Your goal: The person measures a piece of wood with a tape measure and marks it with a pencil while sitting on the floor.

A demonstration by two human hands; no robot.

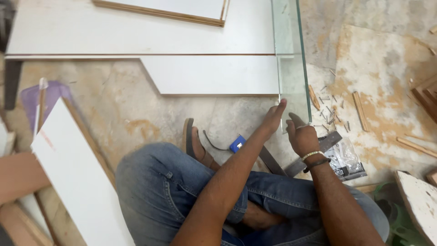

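Person seated cross-legged on the floor at lower centre. Left hand [274, 117] fingers extended, fingertips pressed to the near edge of the glass pane [291, 59], which runs from centre right to the top of the frame. Right hand [300, 135] loosely curled at the same edge; grip cannot be confirmed. White boards [136, 32] abut the pane's left side; bare floor [391, 59] with scattered nails lies right of it

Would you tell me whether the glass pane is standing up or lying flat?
Lying flat: the glass pane rests across the white boards, both hands at its near edge.
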